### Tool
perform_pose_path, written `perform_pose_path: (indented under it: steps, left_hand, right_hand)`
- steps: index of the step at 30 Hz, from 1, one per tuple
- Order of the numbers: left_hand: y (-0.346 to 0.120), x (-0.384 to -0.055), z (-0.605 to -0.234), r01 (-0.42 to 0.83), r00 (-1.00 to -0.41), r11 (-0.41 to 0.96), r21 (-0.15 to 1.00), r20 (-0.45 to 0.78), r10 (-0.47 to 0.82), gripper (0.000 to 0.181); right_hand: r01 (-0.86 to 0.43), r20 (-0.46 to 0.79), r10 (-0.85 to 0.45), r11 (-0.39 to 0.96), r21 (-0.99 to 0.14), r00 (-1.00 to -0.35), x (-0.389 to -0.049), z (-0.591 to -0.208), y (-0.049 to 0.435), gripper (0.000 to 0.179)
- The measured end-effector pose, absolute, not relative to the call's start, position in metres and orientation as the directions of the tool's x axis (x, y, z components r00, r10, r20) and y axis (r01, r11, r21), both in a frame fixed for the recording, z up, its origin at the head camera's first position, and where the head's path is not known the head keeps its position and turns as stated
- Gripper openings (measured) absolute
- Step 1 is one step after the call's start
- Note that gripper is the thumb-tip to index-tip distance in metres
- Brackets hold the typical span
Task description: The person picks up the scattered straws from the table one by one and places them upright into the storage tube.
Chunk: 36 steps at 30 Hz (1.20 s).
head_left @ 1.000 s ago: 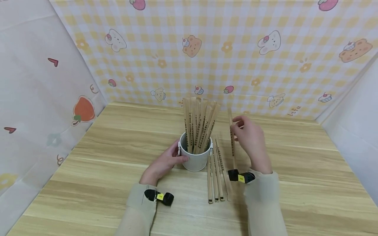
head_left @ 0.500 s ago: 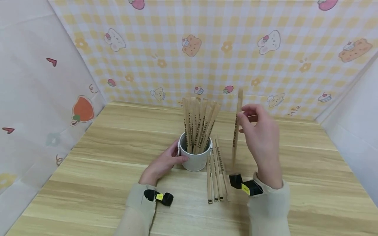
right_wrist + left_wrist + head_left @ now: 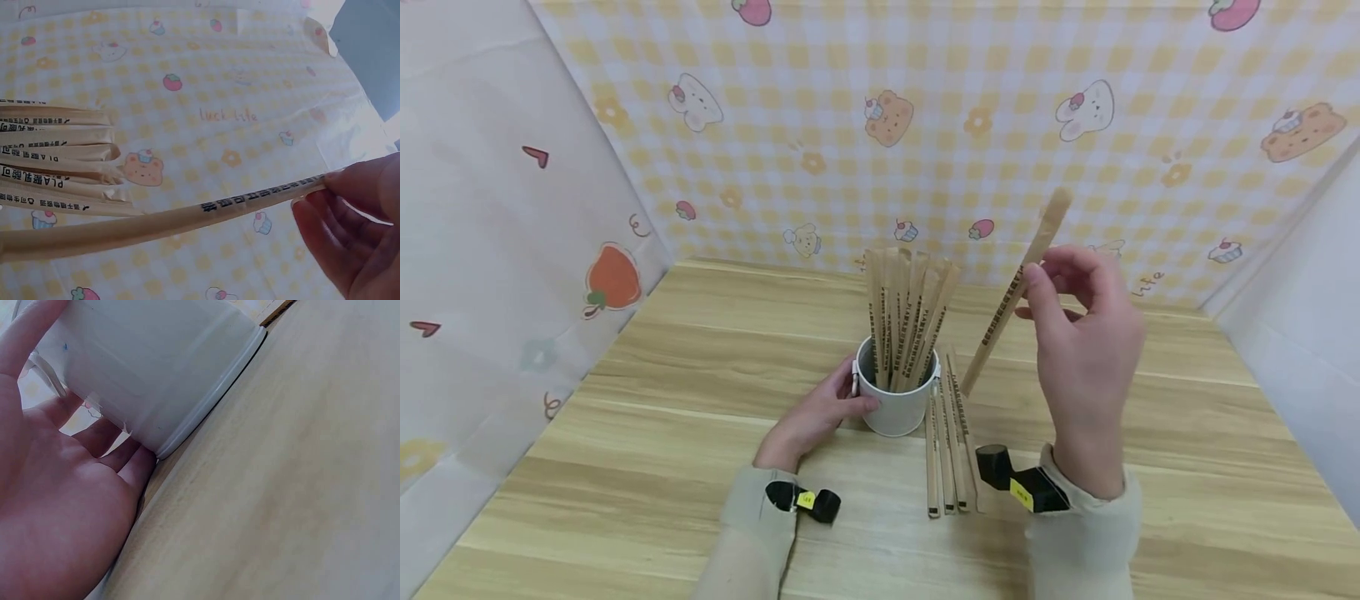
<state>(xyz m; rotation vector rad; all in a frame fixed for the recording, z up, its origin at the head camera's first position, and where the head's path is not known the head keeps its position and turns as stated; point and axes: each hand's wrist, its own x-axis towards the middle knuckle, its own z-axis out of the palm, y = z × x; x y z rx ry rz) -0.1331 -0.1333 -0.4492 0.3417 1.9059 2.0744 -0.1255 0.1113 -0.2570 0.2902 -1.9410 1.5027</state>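
My left hand (image 3: pixel 812 417) grips a small white bucket (image 3: pixel 895 412) from its left side, thumb on the front wall. In the left wrist view its fingers reach round the bucket's side near the base. Several paper-wrapped straws (image 3: pixel 898 325) with dark print stand fanned out in the bucket. My right hand (image 3: pixel 1086 342) pinches one wrapped straw (image 3: pixel 1017 292) between thumb and fingers. This straw is held in the air, tilted, its top leaning right and its lower end above the straws on the table. In the right wrist view the pinched straw (image 3: pixel 162 222) runs across the picture.
Several more wrapped straws (image 3: pixel 951 442) lie side by side on the wooden table (image 3: pixel 662 467), just right of the bucket. Behind the table hangs a yellow checked cloth (image 3: pixel 820 183) with cartoon prints. White cloth (image 3: pixel 497 250) closes off the left side.
My right hand has risen with the straw and moved right, away from the table's straws. The straw has tilted, its top swinging right. My left hand and the bucket have stayed put.
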Motion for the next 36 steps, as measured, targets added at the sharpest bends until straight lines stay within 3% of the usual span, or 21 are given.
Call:
perform_pose_path:
  steps: [12, 23, 36]
  left_hand:
    - [-0.136, -0.134, -0.450, -0.055, -0.921, -0.083, 0.995, -0.018, 0.388, 0.080]
    - [-0.135, -0.133, -0.447, -0.052, -0.923, -0.072, 0.996, -0.020, 0.384, 0.079]
    - [-0.134, -0.133, -0.447, -0.052, -0.922, -0.082, 0.995, -0.016, 0.387, 0.078]
  right_hand:
    - [-0.684, 0.695, 0.282, 0.154, -0.713, -0.661, -0.126, -0.254, 0.100, 0.017]
    - [-0.668, 0.683, 0.240, 0.151, -0.729, -0.690, -0.134, -0.263, 0.092, 0.017]
    - [-0.529, 0.574, 0.090, 0.294, -0.796, -0.814, -0.157, -0.290, 0.093, 0.017]
